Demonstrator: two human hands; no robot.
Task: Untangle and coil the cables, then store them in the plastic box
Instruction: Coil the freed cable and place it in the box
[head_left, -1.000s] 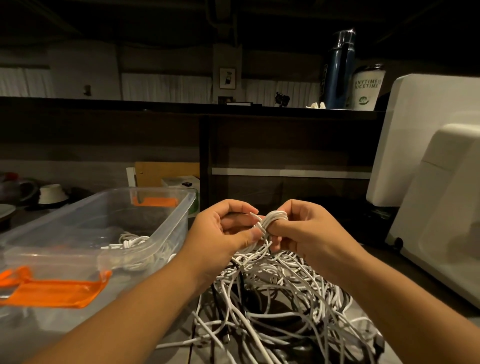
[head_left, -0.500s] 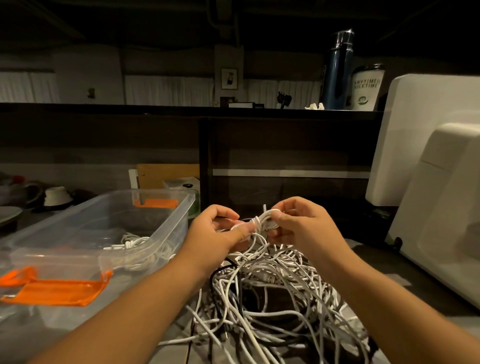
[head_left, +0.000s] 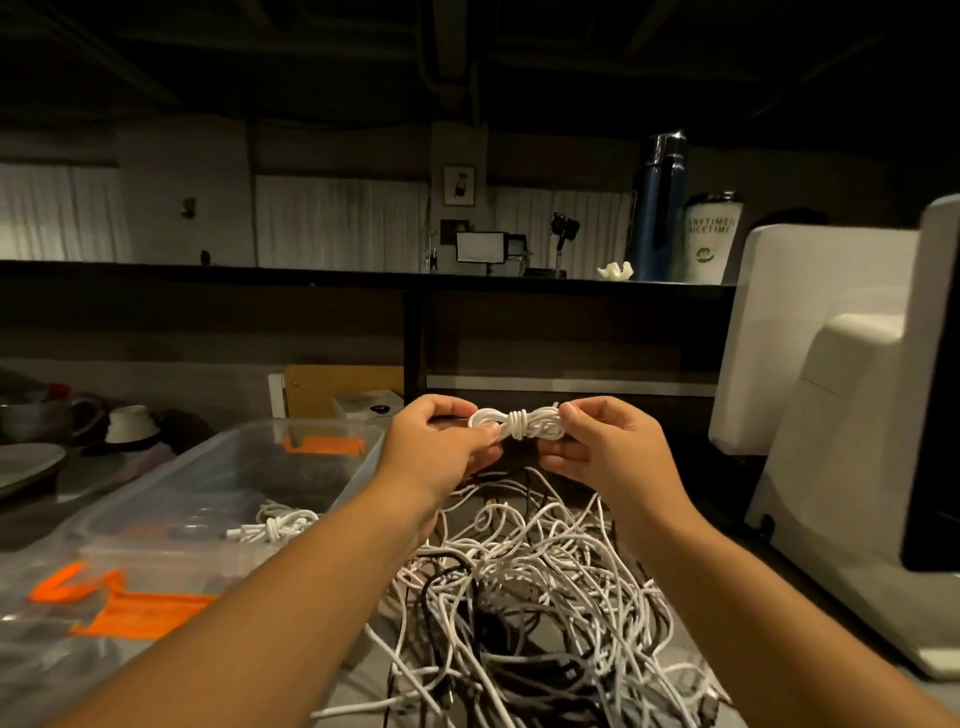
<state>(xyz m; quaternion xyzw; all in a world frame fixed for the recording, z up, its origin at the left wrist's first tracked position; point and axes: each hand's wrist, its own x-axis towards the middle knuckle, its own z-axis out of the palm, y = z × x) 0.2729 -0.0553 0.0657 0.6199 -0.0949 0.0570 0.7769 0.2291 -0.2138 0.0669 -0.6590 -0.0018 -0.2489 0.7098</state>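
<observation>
holding a small white coil (head_left: 519, 423) level in mid-air, bound tight round its middle, with a loop sticking out each side. pinched at the near-left loop by the left hand (head_left: 441, 449), thumb on top and fingers curled beneath. pinched at the other end by the right hand (head_left: 605, 449), thumb and forefinger closed on the loop, remaining fingers loosely bent under it. raised clear of everything below, just above the far edge of the pile (head_left: 530, 597).

sprawled over the table (head_left: 353, 680) between the two forearms: mostly white cables with some black and grey mixed in, looped over and through one another in a tangle.

standing just left of the pile, close by the left wrist: a clear box (head_left: 358, 467), open on top, with an orange latch (head_left: 322, 445) at its far end. lying on its bottom, a second coil (head_left: 275, 525), white and bound the same way. resting nearer the camera at lower left, more clear plastic with orange clips (head_left: 140, 613); hard to tell exactly what.

filling the right side, a big white machine (head_left: 857, 467). set on the dark shelf (head_left: 311, 273) behind: a blue bottle (head_left: 660, 208) and, beside it, a white printed cup (head_left: 709, 239). off to the far left, dim dishes (head_left: 130, 423), too dark to make out.
</observation>
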